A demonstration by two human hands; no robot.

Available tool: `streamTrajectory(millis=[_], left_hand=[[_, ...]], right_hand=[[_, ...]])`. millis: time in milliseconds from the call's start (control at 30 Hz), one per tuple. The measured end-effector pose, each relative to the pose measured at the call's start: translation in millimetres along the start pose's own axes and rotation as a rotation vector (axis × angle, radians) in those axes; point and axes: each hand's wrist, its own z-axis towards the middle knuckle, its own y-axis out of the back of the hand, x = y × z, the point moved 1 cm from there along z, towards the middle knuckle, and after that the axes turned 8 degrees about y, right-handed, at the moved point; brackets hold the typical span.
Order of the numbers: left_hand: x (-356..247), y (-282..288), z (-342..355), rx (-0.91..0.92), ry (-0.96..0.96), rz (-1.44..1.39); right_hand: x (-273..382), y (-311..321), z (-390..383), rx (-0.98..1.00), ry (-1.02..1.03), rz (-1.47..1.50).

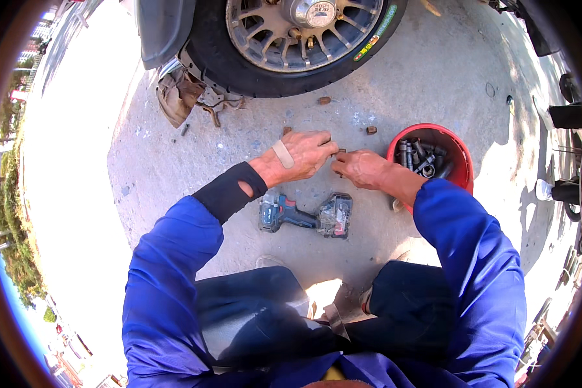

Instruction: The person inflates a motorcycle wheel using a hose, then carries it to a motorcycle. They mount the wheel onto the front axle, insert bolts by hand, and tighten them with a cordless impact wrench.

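My left hand [302, 156], with a tan plaster on its back, is closed in a pinch close to the fingertips of my right hand; what its fingers hold, if anything, is hidden. A small brown metal piece [341, 152], apparently a rusty wheel nut, shows at the fingers of my right hand [363, 168], which are closed on it. Below both hands a blue and black cordless impact wrench [297, 216] lies on its side on the concrete. Rusty wheel nuts lie ahead: one nut [324, 100] near the tyre, another nut [371, 130] to the right, and a third [287, 130] beside my left hand.
A vehicle wheel [265, 81] with a black tyre stands ahead. Rusty metal parts [207, 100] and a brown rag-like piece [176, 97] lie at its left. To my right stands a red bucket [462, 158] containing several dark sockets [423, 155]. People's legs [566, 118] show at the far right.
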Motion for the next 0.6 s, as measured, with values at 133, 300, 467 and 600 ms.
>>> streamTrajectory(millis=[133,300,467,600], left_hand=[[-27.2,77.2,11.3,-0.273,0.057,0.072],[-37.6,172.3,45.4,-0.779,0.036,0.402],[-29.2,184.3,73.1,-0.735,0.218,0.773],[-29.1,187.3,74.9,-0.697,0.297,0.821]], right_hand=[[7.5,120.8,-1.7,-0.577,-0.051,0.196],[9.9,230.4,22.3,-1.237,-0.127,0.710],[-3.1,265.5,59.1,-1.439,-0.152,0.661],[-7.8,266.8,72.4,-1.456,-0.280,0.481]])
